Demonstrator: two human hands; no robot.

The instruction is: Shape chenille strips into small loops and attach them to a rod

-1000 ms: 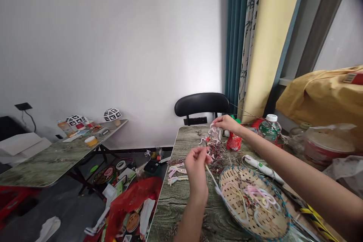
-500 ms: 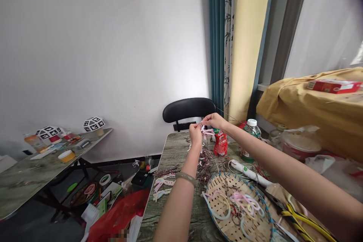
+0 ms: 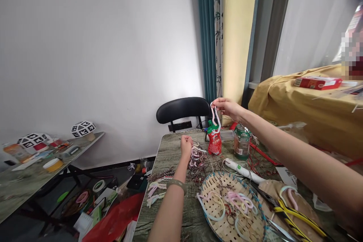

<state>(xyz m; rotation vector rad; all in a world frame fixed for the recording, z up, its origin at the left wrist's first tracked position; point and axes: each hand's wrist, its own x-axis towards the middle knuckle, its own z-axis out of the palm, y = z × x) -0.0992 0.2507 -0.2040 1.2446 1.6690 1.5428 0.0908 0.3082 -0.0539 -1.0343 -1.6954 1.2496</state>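
Note:
My right hand (image 3: pixel 228 107) is raised over the far end of the table, its fingers pinching a looped pink-and-white pastel cord (image 3: pixel 214 118). That cord dangles in front of a red drink pouch (image 3: pixel 214 143) with a green top. Lower and to the left, my left hand (image 3: pixel 186 144) is closed beside a pile of dark mixed threads and pastel pieces (image 3: pixel 197 159). Whatever its fingers hold is hidden. Nearer to me, a round woven bamboo tray (image 3: pixel 208 206) bears more pastel cords and small rings.
Yellow-handled pliers (image 3: pixel 295 217) lie right of the tray, near a white roll (image 3: pixel 244 170). A green-labelled jar (image 3: pixel 242 143) stands behind. Pastel braids (image 3: pixel 155 189) lie at the table's left edge. A black chair (image 3: pixel 183 109) is beyond the table.
My hands, earlier together, have parted. The right rose to the right with the pastel cord; the left dropped toward the thread pile. The view shifted slightly right.

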